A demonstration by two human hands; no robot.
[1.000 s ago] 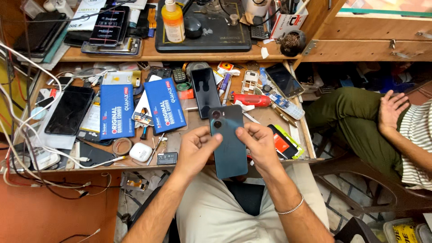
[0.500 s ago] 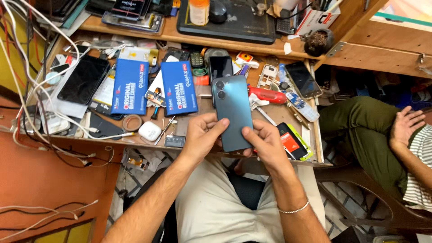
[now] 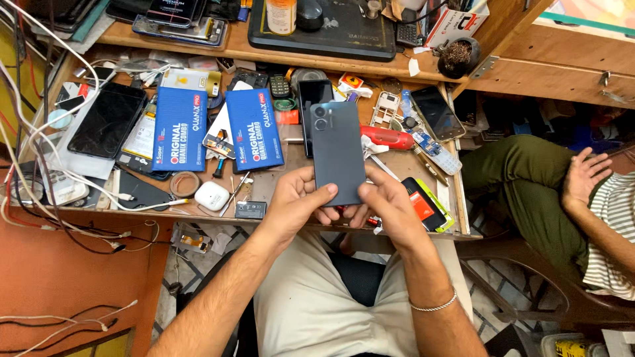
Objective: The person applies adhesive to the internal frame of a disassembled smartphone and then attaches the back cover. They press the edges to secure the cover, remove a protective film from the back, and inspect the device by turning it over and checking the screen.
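Note:
I hold a dark grey smartphone (image 3: 337,151) back side up, its camera lenses at the far end, over the front of a cluttered wooden workbench (image 3: 198,215). My left hand (image 3: 296,201) grips its lower left edge with the thumb on the back. My right hand (image 3: 387,203) grips the lower right corner. A silver bracelet circles my right wrist. Just beyond the held phone another black phone (image 3: 313,99) lies flat on the bench.
Two blue boxes (image 3: 180,129) (image 3: 254,127), a large black phone (image 3: 108,120), white earbud case (image 3: 212,196), tape roll (image 3: 184,184), red tool (image 3: 390,138) and white cables (image 3: 40,168) crowd the bench. A shelf above holds a black tray (image 3: 344,33). Another person (image 3: 582,192) sits at right.
The view has shifted, and the phone has swung from tilted to more upright in my hands. My grip has slid toward its lower end.

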